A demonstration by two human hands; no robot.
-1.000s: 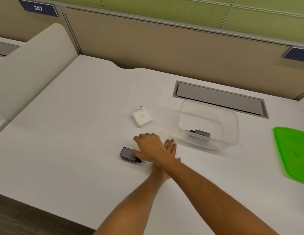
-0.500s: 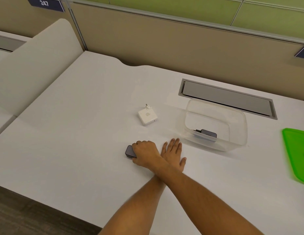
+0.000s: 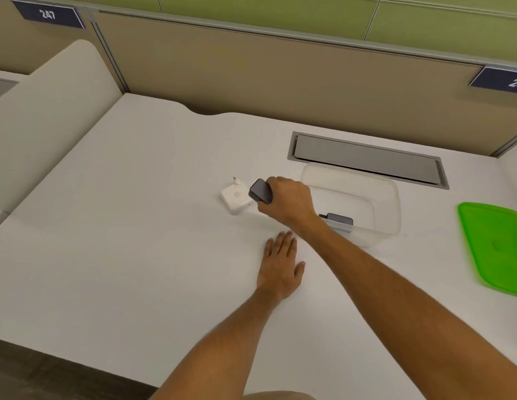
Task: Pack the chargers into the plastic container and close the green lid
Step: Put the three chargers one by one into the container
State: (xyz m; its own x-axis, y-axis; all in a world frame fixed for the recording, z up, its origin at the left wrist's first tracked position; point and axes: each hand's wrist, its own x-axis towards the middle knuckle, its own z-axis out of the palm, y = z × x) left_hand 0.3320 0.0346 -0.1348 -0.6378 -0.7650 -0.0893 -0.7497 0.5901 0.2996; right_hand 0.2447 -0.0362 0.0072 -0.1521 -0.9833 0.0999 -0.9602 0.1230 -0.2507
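Observation:
My right hand (image 3: 286,202) is shut on a dark grey charger (image 3: 260,191), held off the table just left of the clear plastic container (image 3: 393,203). Another dark charger (image 3: 339,219) lies inside the container at its near side. A white charger (image 3: 236,196) with its plug up rests on the white table (image 3: 136,241), right beside the held charger. My left hand (image 3: 281,265) lies flat on the table, palm down, fingers apart, holding nothing. The green lid (image 3: 495,246) sits on the table at the far right, apart from the container.
A grey cable tray cover (image 3: 367,160) is set into the table behind the container. A tan partition wall (image 3: 280,76) runs along the back edge. A cream divider (image 3: 49,111) borders the table on the left. The table's front edge is near the bottom left.
My right hand closed on the dark charger, lifted it off the table and carried it up and right toward the container. My arms are uncrossed now; the left hand stays flat.

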